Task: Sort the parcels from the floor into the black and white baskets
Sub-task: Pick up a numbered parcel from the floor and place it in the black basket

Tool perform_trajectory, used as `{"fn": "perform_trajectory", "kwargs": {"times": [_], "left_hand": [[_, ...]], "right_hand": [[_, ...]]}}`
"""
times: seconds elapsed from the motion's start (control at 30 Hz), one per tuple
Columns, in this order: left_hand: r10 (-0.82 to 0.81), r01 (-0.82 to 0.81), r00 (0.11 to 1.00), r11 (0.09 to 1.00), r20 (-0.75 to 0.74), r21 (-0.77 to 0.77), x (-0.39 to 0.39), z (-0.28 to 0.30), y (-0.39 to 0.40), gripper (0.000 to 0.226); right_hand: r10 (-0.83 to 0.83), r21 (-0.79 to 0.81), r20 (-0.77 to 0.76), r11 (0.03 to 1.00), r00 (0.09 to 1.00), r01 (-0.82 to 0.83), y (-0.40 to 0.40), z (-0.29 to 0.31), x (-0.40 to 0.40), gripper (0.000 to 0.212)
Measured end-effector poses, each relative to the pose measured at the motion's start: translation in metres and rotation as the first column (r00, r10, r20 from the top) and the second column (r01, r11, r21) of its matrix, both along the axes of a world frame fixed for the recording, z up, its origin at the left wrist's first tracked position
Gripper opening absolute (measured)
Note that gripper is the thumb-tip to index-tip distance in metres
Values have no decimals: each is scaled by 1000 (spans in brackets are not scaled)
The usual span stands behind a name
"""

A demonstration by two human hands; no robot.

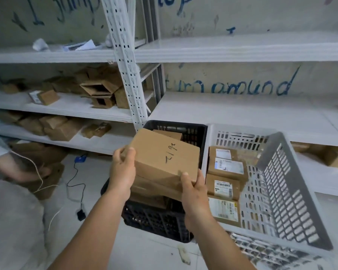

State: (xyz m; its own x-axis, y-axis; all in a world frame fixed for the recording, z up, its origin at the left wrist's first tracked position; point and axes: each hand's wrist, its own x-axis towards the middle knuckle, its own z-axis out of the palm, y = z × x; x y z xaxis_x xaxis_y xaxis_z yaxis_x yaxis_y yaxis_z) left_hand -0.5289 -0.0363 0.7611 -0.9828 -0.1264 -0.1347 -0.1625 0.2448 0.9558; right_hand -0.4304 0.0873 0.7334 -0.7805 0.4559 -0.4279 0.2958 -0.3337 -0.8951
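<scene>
A brown cardboard parcel (164, 154) with black handwriting on its top is held over the black basket (191, 131). My left hand (123, 172) grips its left edge and my right hand (193, 190) grips its near right corner. More brown parcels lie under it in the black basket. To the right stands the white basket (281, 191), tilted, with several labelled parcels (225, 168) lying along its left side.
White metal shelving (125, 61) rises behind the baskets, its left bays stacked with cardboard boxes (98, 88). Another person's arm (14, 168) reaches in at the left. A black cable and adapter (80, 213) lie on the white floor. A large grey sack (12, 221) fills the lower left.
</scene>
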Motion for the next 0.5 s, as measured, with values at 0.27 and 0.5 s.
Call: {"fn": "perform_trajectory", "kwargs": {"times": [0.27, 0.5], "left_hand": [[-173, 174, 985, 981, 17, -81, -102, -28, 15, 35], [-561, 566, 824, 804, 79, -186, -204, -42, 48, 39]], "right_hand": [[-113, -25, 107, 993, 988, 117, -3, -35, -78, 64], [-383, -15, 212, 919, 899, 395, -28, -60, -151, 56]]}}
